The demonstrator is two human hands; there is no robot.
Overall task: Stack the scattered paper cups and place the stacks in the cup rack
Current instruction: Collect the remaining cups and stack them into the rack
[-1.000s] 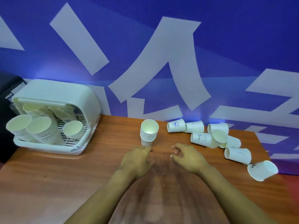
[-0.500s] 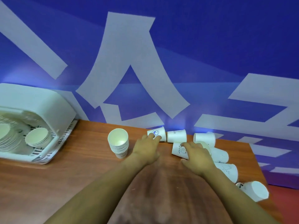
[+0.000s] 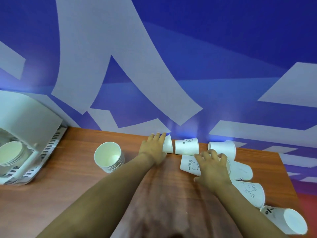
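On the wooden table (image 3: 68, 194) we see the white plastic cup rack (image 3: 25, 134) far left, the upright stack of paper cups (image 3: 109, 158) right of it, and toppled paper cups (image 3: 187, 146) scattered further right.

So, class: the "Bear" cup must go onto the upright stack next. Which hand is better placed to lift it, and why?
The right hand: it already lies over the Bear cup. The left hand is busy on another cup, though nearer the stack.
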